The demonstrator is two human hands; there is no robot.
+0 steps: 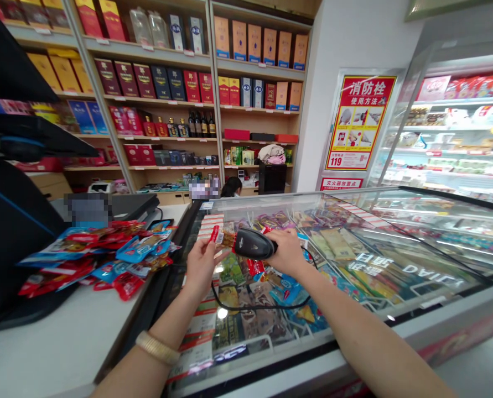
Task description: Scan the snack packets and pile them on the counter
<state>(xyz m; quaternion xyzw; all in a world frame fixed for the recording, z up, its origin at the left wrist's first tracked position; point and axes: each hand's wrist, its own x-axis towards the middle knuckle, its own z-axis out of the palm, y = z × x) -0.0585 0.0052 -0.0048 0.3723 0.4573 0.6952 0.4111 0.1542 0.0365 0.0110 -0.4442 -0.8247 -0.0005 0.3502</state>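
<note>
My left hand (201, 262) pinches a small red snack packet (218, 235) by its end, with a white barcode label showing. Closed around the handle of a black barcode scanner (252, 244) is my right hand (286, 251). The scanner's head points left, close to the packet. A black cable loops below the scanner over the glass top. Under and beside my right hand, red and blue packets (285, 290) lie on the glass. A pile of red and blue snack packets (105, 255) sits on the white counter at the left.
A glass-topped freezer (337, 249) with packaged goods spans the middle and right. Black monitor equipment (9, 221) stands at the left on the white counter (63, 342). Shelves of boxes and bottles (159, 99) line the back. A person's dark hair (231, 187) shows beyond the freezer.
</note>
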